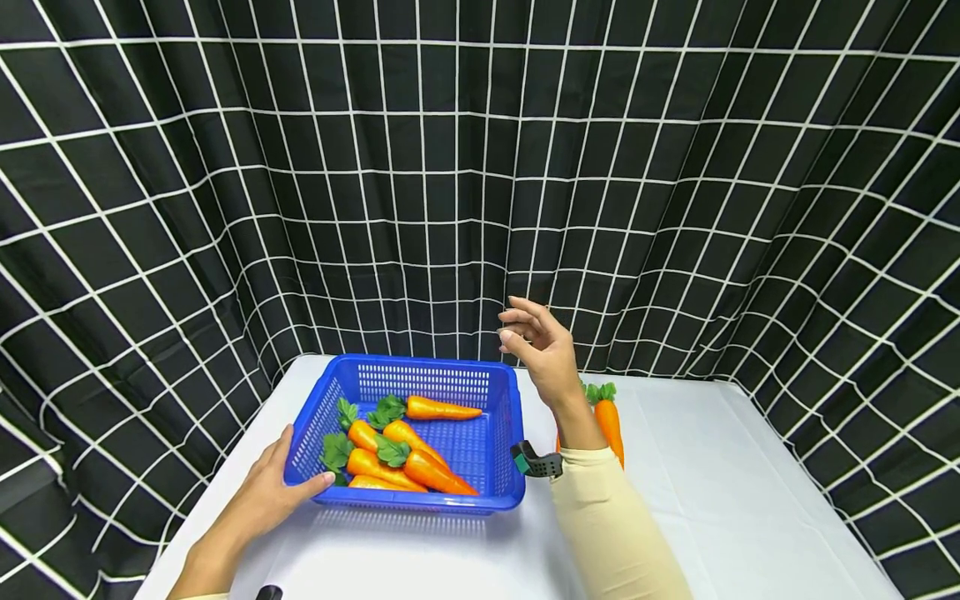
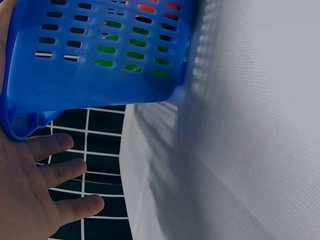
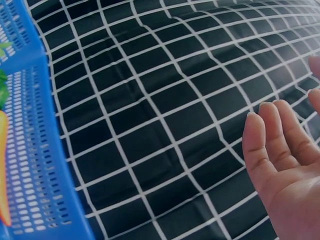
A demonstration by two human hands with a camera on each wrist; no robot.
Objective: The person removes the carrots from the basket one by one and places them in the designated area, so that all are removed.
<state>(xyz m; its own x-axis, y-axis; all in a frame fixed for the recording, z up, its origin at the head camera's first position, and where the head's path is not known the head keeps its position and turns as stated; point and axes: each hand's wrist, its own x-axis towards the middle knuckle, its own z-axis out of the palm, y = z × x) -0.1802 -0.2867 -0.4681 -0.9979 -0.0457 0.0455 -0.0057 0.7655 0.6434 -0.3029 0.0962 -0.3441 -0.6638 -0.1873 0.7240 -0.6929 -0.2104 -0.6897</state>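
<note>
A blue plastic basket (image 1: 480, 502) with slotted walls stands on the white table, holding several orange carrots (image 1: 442, 408) with green leaves. My left hand (image 1: 264, 492) rests against the basket's near left corner, thumb at the front rim. In the left wrist view, its other fingers (image 2: 62, 172) extend loosely beside the basket. Raised beyond the basket's right side, my right hand (image 1: 546, 354) holds nothing, its fingers loosely bent. Behind the right forearm, a carrot (image 1: 609, 425) lies on the table, with more orange partly hidden by the arm.
The white-covered table (image 1: 720, 500) extends to the right of the basket. A black curtain with a white grid (image 1: 480, 208) surrounds the back and sides. A small dark object (image 1: 269, 592) shows at the bottom edge. A dark band (image 1: 536, 460) is on the right wrist.
</note>
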